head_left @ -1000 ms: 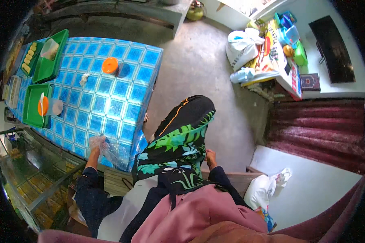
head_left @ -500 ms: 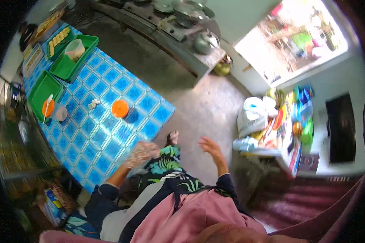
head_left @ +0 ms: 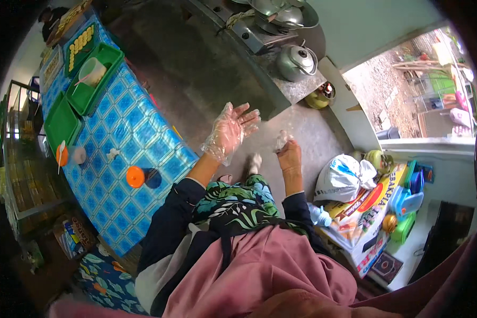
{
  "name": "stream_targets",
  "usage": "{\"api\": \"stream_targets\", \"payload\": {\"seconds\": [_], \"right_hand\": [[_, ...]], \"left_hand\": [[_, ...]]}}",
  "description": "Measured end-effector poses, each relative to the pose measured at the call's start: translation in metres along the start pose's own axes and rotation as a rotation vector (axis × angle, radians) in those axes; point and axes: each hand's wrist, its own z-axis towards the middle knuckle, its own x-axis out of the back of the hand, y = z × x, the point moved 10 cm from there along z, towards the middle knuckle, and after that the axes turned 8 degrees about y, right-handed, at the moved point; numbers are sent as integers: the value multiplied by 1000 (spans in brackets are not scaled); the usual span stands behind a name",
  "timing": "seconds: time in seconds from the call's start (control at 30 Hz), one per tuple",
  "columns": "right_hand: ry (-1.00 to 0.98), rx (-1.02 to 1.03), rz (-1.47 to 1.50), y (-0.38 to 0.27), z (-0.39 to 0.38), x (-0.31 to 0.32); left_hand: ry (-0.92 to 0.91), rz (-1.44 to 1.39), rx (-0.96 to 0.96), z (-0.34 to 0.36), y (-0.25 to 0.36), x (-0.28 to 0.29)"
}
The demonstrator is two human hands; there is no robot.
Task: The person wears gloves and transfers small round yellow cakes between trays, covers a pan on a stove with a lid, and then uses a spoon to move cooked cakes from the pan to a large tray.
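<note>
My left hand wears a clear plastic glove and is held out over the floor beside the table, palm up, with its fingers spread. Bare, my right hand is closed on a crumpled clear plastic glove, which sticks up from the fingertips. The two hands are apart. On the blue checked tablecloth to my left stand a tub with an orange lid and a small white crumpled scrap.
Green trays stand at the table's far left, one with a white tub, another with rows of pale pieces. Ahead, a kettle sits on the stove counter. A white plastic bag and a cardboard box lie right.
Both hands have moved forward, away from my body. The left now has its gloved fingers spread upward. The right, open before, now grips the plastic glove. The view has shifted.
</note>
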Motion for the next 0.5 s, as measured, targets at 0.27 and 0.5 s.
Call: {"api": "stream_targets", "payload": {"seconds": [0.27,0.5], "right_hand": [[-380,1006,-1142,-28,72,-156],[-932,973,-1265,43,96,-287]], "left_hand": [[288,176,-138,86,-1,20],[502,108,-612,72,123,63]]}}
